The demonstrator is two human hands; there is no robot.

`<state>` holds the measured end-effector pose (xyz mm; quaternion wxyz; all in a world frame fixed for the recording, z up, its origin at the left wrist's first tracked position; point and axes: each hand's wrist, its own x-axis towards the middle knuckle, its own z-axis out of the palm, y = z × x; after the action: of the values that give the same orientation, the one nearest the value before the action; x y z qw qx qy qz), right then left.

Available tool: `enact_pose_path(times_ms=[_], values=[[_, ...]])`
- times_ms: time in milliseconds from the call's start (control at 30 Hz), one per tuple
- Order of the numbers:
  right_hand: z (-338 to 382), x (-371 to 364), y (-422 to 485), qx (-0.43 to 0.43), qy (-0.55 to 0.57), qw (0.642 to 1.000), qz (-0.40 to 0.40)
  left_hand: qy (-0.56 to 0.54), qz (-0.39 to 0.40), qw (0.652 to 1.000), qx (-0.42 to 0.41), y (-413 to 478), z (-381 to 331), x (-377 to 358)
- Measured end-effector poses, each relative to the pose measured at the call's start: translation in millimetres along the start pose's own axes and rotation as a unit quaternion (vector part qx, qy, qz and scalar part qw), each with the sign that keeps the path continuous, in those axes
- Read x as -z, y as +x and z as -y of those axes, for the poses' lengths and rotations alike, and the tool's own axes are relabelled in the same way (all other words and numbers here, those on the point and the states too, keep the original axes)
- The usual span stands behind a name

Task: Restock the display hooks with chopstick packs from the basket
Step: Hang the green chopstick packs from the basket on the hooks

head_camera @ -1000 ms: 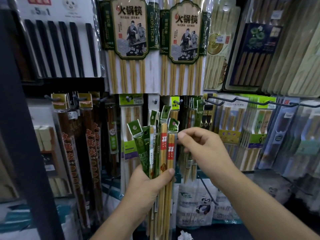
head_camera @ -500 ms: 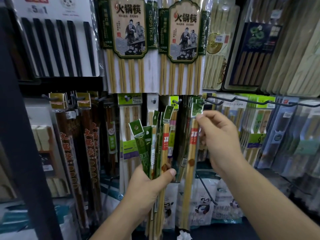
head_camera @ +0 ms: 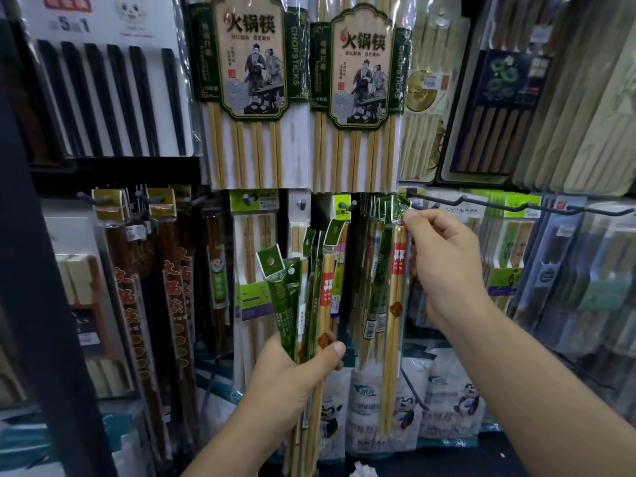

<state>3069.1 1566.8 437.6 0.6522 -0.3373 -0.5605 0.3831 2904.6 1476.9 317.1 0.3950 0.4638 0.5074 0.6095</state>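
Hanging straight down, chopstick pack (head_camera: 395, 304) pinched at its top by right hand (head_camera: 444, 266); left hand (head_camera: 292, 376) grips upright bundle (head_camera: 309, 304).

Held bundle (head_camera: 320, 304) cut off at bottom edge, far-right packs (head_camera: 585, 287) blurred, small labels (head_camera: 370, 329) unreadable

Single head view, facing forward, slightly down, close to display hooks (head_camera: 516, 206).
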Motion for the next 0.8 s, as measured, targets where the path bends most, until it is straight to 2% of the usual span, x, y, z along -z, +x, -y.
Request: enact_pose_path(times_ms=[333,633,700,800], values=[[-14,-2,14,0.001,-0.064,0.998,-0.003,0.011,0.002,1.000,0.012,-1,0,-2],[-26,3,-3,0.025,-0.098,0.994,-0.045,-0.010,0.087,0.996,-0.006,-1,0,1],[-23,0,-17,0.035,-0.096,0.995,0.005,-0.005,0.090,0.996,-0.007,-1,1,1],[-19,-7,-36,0.032,-0.088,0.987,0.128,0.010,0.076,0.997,-0.011,-2,1,-2]])
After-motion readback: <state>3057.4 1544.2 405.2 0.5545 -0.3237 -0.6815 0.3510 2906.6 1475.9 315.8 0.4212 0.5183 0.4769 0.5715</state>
